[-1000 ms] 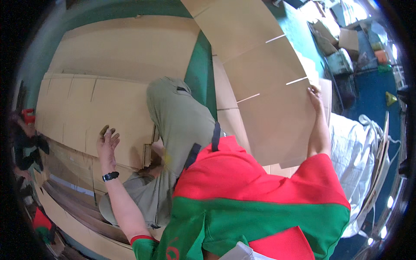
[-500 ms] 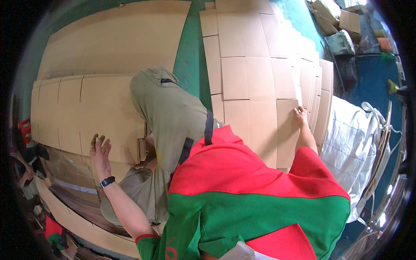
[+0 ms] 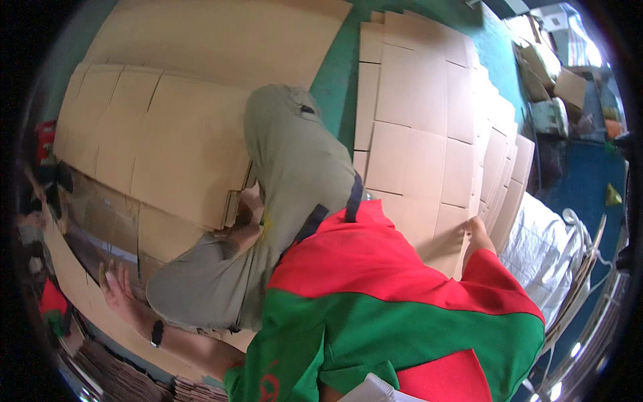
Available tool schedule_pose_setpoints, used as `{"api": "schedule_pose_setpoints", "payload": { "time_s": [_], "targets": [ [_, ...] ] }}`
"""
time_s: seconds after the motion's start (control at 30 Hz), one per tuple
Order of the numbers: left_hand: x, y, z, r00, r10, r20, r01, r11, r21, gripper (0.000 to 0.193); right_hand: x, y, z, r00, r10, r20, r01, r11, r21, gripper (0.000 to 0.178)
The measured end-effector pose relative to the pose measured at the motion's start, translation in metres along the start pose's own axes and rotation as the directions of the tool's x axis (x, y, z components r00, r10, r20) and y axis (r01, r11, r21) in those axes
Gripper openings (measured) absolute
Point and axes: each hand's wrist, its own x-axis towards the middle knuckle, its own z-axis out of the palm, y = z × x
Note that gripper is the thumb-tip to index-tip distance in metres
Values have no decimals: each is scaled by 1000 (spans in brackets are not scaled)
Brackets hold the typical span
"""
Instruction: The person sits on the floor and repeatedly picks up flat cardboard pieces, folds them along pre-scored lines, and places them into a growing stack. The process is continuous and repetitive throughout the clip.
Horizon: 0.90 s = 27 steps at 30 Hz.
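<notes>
My right hand [image 3: 477, 233] pinches the edge of a flat brown cardboard sheet [image 3: 442, 245] at the near end of the right-hand layers of cardboard [image 3: 418, 157]. My left hand [image 3: 118, 289] is held out to the left with its fingers spread, and nothing is in it. It hovers by the near side of the left-hand cardboard stack [image 3: 161, 127]; whether it touches anything there I cannot tell. Slots and creases run across the sheets on both sides. My own bent leg [image 3: 295, 147] in grey-green trousers lies between the two piles.
A white woven sack [image 3: 542, 244] stands right of the right-hand pile. Boxes and clutter [image 3: 552, 94] fill the far right corner. A long cardboard strip [image 3: 87, 281] and more stacked cardboard [image 3: 110, 368] lie at the near left. Green floor [image 3: 338, 80] shows between the piles.
My left hand has swung outward to the left and nearer to me. My right hand has come nearer to me with the sheet's edge. The whole view has shifted.
</notes>
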Motion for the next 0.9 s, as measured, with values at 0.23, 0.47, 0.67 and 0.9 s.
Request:
{"api": "schedule_pose_setpoints", "payload": {
  "time_s": [0.23,0.47,0.67,0.9],
  "targets": [
    [-85,-128,-113,967,-45,-250,-43,941,-335,43,46,-128,-88,739,-591,-322,286,709,-645,35],
    [-136,-215,-142,450,-610,-652,-164,662,-731,38,-137,-400,-150,69,-853,-517,904,273,-330,37],
    [-172,-240,-179,190,-691,-698,-237,657,-715,61,-327,-480,-141,-369,-753,-545,927,-336,-165,33],
    [-176,-309,-264,336,-798,-501,-345,391,-853,68,-395,-462,-98,-458,-739,-494,886,-425,-185,32]
  ]
}}
